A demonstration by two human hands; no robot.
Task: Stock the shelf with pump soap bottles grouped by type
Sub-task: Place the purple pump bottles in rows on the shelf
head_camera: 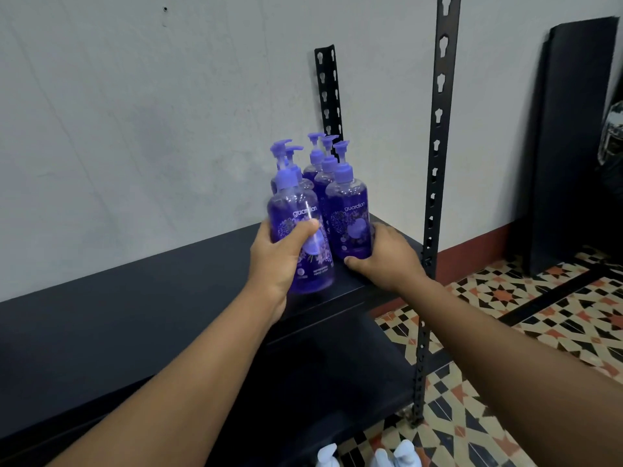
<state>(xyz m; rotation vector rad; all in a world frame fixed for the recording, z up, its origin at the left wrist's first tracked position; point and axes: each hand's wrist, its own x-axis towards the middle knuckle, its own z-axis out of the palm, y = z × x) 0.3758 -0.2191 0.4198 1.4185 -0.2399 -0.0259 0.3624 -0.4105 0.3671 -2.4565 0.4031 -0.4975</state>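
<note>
Your left hand (281, 261) is wrapped around the lower body of a purple pump bottle (300, 230), thumb across the label, fingers behind it. That bottle leans slightly to the left and its base sits at or just above the front edge of the dark shelf (135, 298); whether it touches the surface cannot be told. It is a little blurred.

Your right hand (387, 259) is cupped around the base of a second purple bottle (350, 220), thumb low in front and fingers curled round the right side. This bottle stands upright on the shelf near its right end, just beside the one in your left hand. Both carry the word "guardian" on a floral label.

Behind these two stand more purple bottles (318, 166) of the same type, packed close together in the shelf's back right corner against the pale wall (135, 112). Their exact count is not clear, since the pump heads overlap.

A black slotted upright (435, 197) rises at the front right of the shelf; a shorter one (328, 92) stands against the wall behind the bottles. A lower shelf (337, 375) shows beneath. The patterned tile floor (522, 332) lies to the right. At the bottom edge, pale blue pump tops (397, 455) are partly in view.
</note>
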